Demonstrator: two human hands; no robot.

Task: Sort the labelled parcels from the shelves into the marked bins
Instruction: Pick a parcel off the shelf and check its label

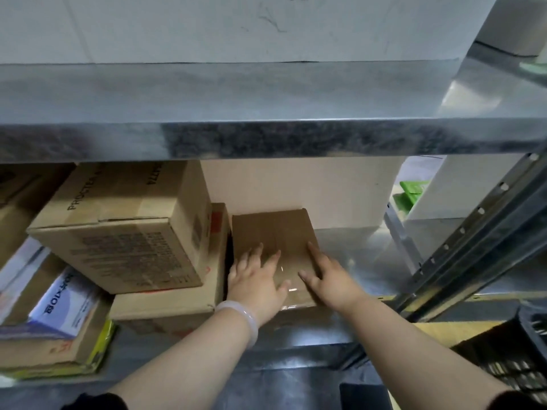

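A small brown cardboard parcel (275, 232), sealed with clear tape, lies flat on the metal shelf (355, 247) below the upper shelf board. My left hand (256, 279) rests on its near left part with fingers spread and straight. My right hand (328, 279) lies on its near right edge, index finger stretched along the top and thumb pointing left. No label shows on the parcel's top.
Stacked printed cartons (124, 229) stand close to the parcel's left side, with more boxes (59, 309) further left. A large pale box (296, 190) sits behind it. A black plastic crate (515, 350) is at the lower right, beside the perforated shelf upright (473, 232).
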